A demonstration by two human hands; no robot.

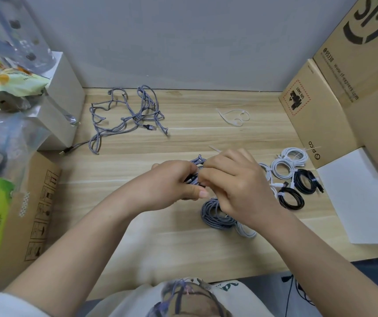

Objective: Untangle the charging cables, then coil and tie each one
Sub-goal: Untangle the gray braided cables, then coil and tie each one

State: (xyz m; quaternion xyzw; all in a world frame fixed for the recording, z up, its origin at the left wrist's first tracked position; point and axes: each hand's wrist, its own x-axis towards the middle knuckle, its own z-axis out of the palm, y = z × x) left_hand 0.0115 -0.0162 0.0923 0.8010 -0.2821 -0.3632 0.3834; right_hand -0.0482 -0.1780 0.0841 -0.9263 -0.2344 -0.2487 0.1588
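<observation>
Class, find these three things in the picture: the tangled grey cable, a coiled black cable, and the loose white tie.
tangled grey cable (124, 117), head view, middle of tangle
coiled black cable (291, 199), head view, ring
loose white tie (234, 117), head view, strap

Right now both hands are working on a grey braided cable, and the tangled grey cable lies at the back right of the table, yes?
Not quite. The head view shows the tangled grey cable at the back left; both hands do hold a grey braided cable.

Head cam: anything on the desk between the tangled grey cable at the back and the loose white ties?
Nothing: in the head view, bare wooden desk separates the tangled grey cable from the loose white ties.
</observation>
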